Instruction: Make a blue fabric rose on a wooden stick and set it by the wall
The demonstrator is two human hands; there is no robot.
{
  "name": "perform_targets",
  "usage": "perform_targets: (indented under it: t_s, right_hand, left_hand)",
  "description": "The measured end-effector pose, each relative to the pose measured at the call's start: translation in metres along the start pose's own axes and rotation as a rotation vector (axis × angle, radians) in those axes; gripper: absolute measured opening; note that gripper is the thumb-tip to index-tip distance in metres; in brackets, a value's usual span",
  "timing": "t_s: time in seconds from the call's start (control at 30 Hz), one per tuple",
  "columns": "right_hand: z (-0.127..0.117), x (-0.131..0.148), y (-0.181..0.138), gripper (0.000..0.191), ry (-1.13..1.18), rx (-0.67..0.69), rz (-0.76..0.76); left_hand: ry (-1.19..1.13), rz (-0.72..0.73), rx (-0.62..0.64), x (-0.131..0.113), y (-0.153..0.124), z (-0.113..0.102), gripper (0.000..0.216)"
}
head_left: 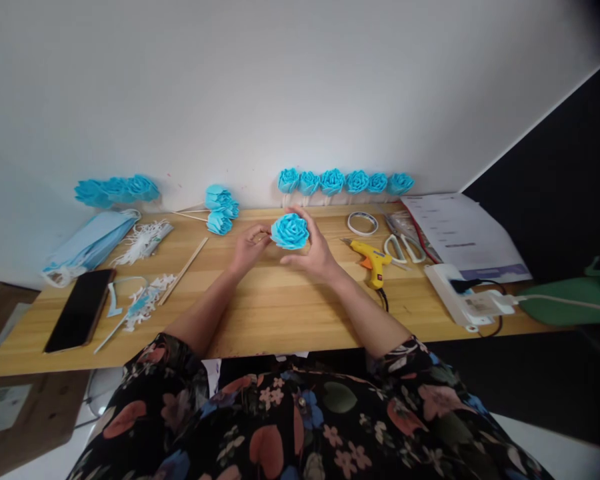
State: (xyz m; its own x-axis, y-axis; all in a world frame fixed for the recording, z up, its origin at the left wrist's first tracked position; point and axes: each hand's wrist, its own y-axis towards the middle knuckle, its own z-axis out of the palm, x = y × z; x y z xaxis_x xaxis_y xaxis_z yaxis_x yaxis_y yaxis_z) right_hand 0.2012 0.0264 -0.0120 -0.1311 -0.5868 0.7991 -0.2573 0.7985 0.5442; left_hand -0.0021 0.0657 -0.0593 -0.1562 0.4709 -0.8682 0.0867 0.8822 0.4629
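Note:
A blue paper rose (pixel 290 231) is held over the middle of the wooden table (pixel 280 313). My right hand (pixel 314 252) curls round its right side, thumb and fingers closed on it. My left hand (pixel 249 245) pinches the rose's left edge or stem from the other side. Several finished blue roses (pixel 345 181) stand in a row against the wall behind, with more (pixel 221 208) to the left of my hands.
A yellow glue gun (pixel 373 259), white scissors (pixel 404 248) and a tape roll (pixel 363 223) lie right of my hands. A power strip (pixel 463 300) and papers (pixel 460 230) sit at the far right. A black phone (pixel 80 308), blue masks (pixel 90 241) and wooden sticks (pixel 183 272) lie left.

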Motion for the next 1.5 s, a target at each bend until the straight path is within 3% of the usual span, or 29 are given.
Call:
perform_targets:
  t_s: [0.07,0.2,0.67,0.73,0.8,0.9,1.03,1.13,1.2,1.3,1.5]
  right_hand:
    - [-0.006,0.001,0.002,0.123,-0.006,0.075,-0.017]
    - [-0.012,0.0,0.004,0.126,-0.013,0.085,-0.038]
    - [-0.009,0.002,-0.001,0.073,-0.062,-0.015,-0.073]
    - [-0.008,0.0,-0.001,0.072,-0.059,-0.036,-0.067]
    - [-0.007,-0.004,-0.001,0.083,-0.046,-0.035,-0.036]
    - [-0.005,-0.014,-0.001,0.098,-0.04,0.017,-0.005]
    - [0.003,-0.037,-0.004,0.08,-0.165,0.156,0.019]
    - [0.009,-0.052,-0.008,0.069,-0.252,0.248,0.045]
    - [0.013,-0.058,-0.011,0.063,-0.284,0.288,0.052]
    - [0.017,-0.062,-0.013,0.057,-0.324,0.315,0.041]
    - [0.018,-0.065,-0.013,0.047,-0.393,0.357,0.044]
  left_hand:
    - [0.016,-0.01,-0.037,0.003,0.001,-0.003,0.019]
    - [0.024,-0.016,-0.053,0.006,0.002,-0.005,0.02]
    - [0.074,0.054,0.055,0.001,-0.001,0.004,0.016]
    - [0.106,0.096,0.075,-0.004,-0.001,0.004,0.015]
    - [0.178,0.15,0.067,-0.011,0.004,-0.002,0.015]
    - [0.33,0.249,-0.032,-0.024,0.023,-0.035,0.013]
    - [0.525,0.304,-0.21,-0.034,0.055,-0.115,0.01]
    - [0.675,0.255,-0.239,-0.029,0.07,-0.175,0.011]
    - [0.782,0.17,-0.204,-0.021,0.07,-0.204,0.011]
    - [0.939,0.018,-0.097,-0.013,0.063,-0.224,0.017]
    - [1.075,-0.105,0.124,-0.002,0.051,-0.223,0.031]
